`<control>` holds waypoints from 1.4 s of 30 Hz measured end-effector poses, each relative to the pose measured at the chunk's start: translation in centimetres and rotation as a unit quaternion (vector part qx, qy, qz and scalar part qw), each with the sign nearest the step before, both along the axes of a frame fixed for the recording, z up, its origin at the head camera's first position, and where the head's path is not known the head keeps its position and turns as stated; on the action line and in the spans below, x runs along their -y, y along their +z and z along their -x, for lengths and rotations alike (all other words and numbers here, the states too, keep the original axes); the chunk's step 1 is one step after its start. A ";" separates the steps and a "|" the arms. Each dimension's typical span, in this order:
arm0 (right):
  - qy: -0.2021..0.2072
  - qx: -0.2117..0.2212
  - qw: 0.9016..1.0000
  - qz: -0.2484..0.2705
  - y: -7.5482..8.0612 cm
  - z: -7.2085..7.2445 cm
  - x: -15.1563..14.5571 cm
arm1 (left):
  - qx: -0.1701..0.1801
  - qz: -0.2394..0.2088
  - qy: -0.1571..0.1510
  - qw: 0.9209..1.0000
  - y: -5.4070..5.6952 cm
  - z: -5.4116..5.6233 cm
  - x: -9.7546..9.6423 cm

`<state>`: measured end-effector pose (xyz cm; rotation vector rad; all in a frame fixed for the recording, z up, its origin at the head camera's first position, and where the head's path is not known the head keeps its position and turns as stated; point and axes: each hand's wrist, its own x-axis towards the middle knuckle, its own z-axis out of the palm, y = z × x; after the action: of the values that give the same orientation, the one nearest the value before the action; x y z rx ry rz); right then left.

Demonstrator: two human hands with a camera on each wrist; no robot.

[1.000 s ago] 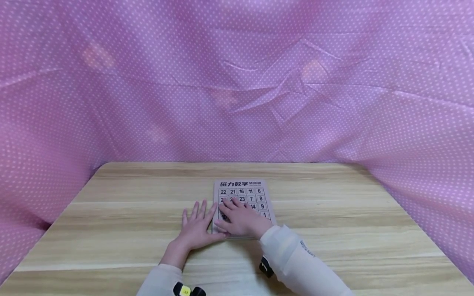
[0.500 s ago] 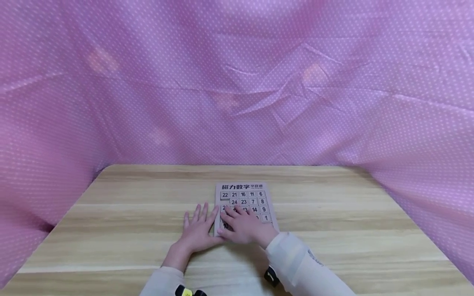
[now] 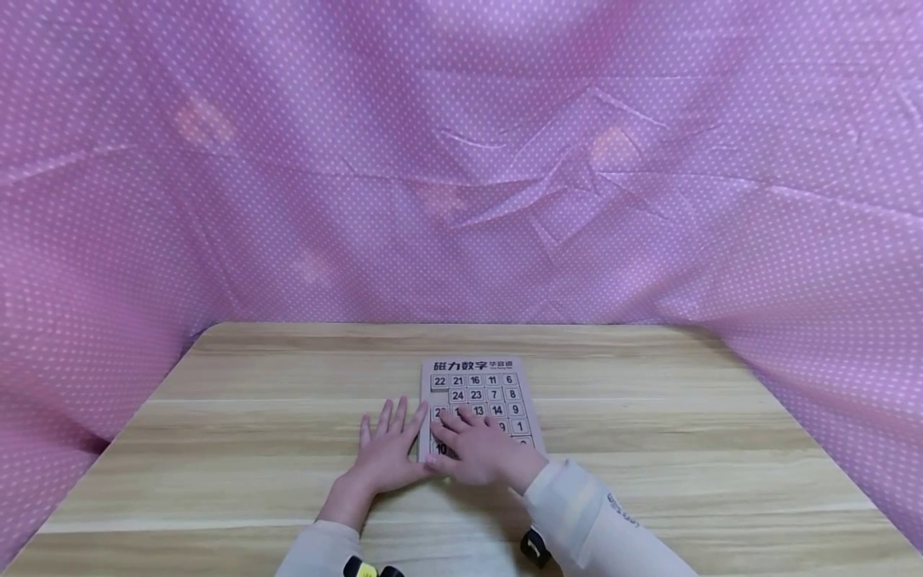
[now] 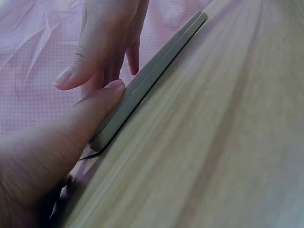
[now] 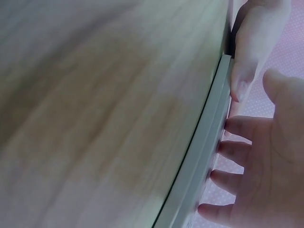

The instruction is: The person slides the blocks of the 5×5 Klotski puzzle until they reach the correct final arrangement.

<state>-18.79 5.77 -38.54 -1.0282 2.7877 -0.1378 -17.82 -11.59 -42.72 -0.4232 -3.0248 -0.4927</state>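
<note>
At the head view's lower centre, the left hand is being held palm down, fingers spread upward, thumb stretched rightward. Beside it, the right hand is being held with fingers parted toward the upper left. Both forearms are being held slanted inward from the bottom edge.

A gray number puzzle lies flat on a pale wood-grain table, its printed title along the far end.
</note>
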 end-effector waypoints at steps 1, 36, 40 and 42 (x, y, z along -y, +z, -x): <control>0.001 0.000 1.000 0.001 0.0 0.0 -0.1 | 0.000 -0.001 0.000 1.000 0.0 0.0 0.0; -0.093 0.001 0.994 0.049 -0.6 2.3 -6.7 | 0.003 -0.024 0.013 1.000 -0.2 0.1 -0.2; -0.087 0.000 0.995 0.053 -0.6 2.5 -6.2 | 0.005 -0.023 0.014 1.000 -0.2 0.3 -0.1; -0.085 0.000 0.995 0.050 -0.7 2.5 -5.9 | 0.005 -0.021 0.014 1.000 -0.2 0.3 -0.1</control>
<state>-21.29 11.68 -39.20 -0.8096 2.8909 -0.3026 -18.14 -11.53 -42.91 -0.3766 -3.0198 -0.5581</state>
